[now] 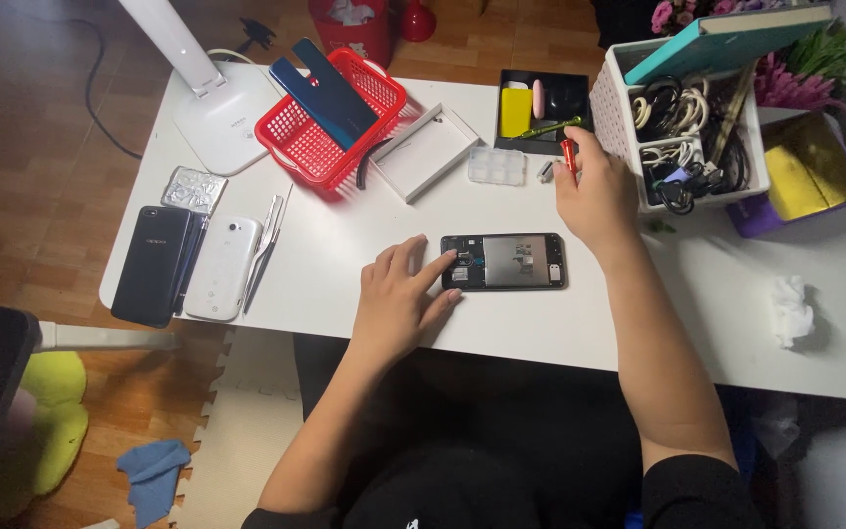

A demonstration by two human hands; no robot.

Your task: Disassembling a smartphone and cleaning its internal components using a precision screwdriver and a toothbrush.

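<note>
1. My left hand (399, 294) lies flat near the bench's (638, 323) front edge, fingers (433, 269) spread loosely and holding nothing; the index and middle tips press on the left end of the opened phone (503, 262).
2. The phone lies face down, back cover off, long side parallel to the front edge, about midway along the bench, its circuit board and metal shield exposed.
3. My right hand (594, 196) hovers just behind the phone's right end, fingers closed around a red-handled screwdriver (569, 157) held nearly upright; the tip is hidden behind my hand.
4. I judge the phone light, stiff and thin, smooth enough to slide on the white top. With the cover off it is fragile inside, so it is best held by the rim or end frame, not the board.
5. Toward the back edge sit a clear parts box (496, 165), a white lid (426, 150), a black tray (543, 110) and a red basket (330, 122).
6. Near the left edge lie a black phone (152, 264), a white phone (224, 266) and tweezers (266, 245).
7. A white bin (682, 127) of cables stands at the back right; crumpled tissue (792, 309) lies near the right edge.
</note>
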